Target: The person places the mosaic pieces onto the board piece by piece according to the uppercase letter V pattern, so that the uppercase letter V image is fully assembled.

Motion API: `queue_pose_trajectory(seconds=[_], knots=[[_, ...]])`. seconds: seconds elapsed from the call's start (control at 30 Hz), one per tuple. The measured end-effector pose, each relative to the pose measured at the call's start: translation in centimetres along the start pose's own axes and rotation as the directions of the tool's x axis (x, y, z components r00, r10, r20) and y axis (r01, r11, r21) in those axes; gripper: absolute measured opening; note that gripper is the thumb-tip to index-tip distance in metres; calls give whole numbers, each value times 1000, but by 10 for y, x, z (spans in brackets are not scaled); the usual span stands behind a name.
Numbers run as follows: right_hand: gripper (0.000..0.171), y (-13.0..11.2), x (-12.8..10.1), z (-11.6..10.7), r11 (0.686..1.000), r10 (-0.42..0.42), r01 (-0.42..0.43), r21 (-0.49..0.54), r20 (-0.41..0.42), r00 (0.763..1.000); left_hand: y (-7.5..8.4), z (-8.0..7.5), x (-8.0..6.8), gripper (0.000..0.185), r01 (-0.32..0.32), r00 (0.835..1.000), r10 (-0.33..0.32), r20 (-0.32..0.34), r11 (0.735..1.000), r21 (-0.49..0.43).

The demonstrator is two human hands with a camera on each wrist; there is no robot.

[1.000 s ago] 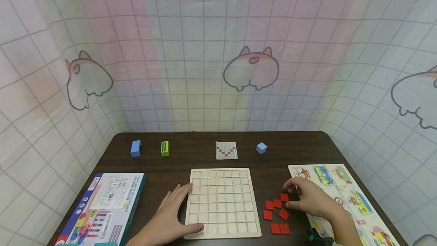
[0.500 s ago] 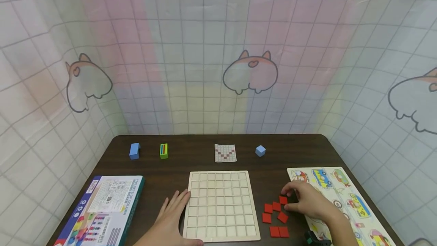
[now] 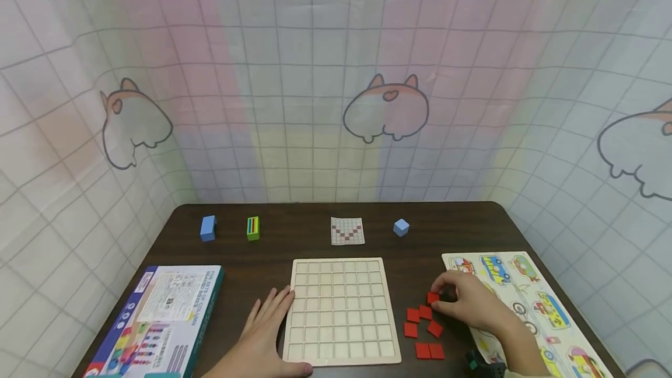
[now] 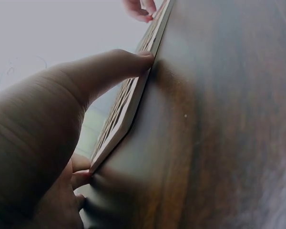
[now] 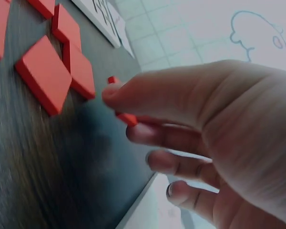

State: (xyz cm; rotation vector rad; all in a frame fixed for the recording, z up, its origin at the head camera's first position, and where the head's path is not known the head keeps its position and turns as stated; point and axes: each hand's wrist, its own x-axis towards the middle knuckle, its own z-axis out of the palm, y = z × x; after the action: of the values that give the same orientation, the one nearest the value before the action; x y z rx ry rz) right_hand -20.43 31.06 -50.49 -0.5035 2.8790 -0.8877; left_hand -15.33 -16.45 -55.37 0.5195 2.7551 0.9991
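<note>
A pale wooden grid board (image 3: 343, 311) lies on the dark table in the middle. My left hand (image 3: 265, 337) rests along its left side, fingers fairly straight, the thumb on the near edge; the left wrist view shows the thumb touching the board's rim (image 4: 119, 129). To the right of the board, my right hand (image 3: 469, 302) pinches a red square tile (image 3: 433, 297) between thumb and fingers. In the right wrist view this tile (image 5: 127, 118) is held off the table, partly covered by the thumb. Several more red tiles (image 3: 429, 351) lie loose just below that hand.
At the right lies a picture puzzle board (image 3: 551, 314), partly under my right forearm. A boxed set (image 3: 163, 314) lies at the left. Along the back are a blue block (image 3: 207, 228), a green striped block (image 3: 253, 228), a small grid pattern card (image 3: 347, 231) and a blue cube (image 3: 401, 227).
My right hand has closed its thumb and fingers on the farthest red tile and shifted it slightly to the left and away. My left hand stays at the board.
</note>
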Motion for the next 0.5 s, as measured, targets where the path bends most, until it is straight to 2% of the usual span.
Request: queue_pose_trajectory(seconds=[0.1, 0.33, 0.5], knots=[[22, -7, 1, 0, 1000, -5, 5, 5, -14, 1000, -1, 0, 0, 146, 4, 1000, -4, 1, 1000, 2], [22, -26, 3, 8, 997, -78, 79, 4, -76, 994, -2, 1, 1, 144, 9, 1000, -9, -3, 1000, -8], [22, -44, 5, 19, 991, -123, 126, 45, -65, 990, -2, 1, -1, 144, 14, 1000, -14, -4, 1000, -8]])
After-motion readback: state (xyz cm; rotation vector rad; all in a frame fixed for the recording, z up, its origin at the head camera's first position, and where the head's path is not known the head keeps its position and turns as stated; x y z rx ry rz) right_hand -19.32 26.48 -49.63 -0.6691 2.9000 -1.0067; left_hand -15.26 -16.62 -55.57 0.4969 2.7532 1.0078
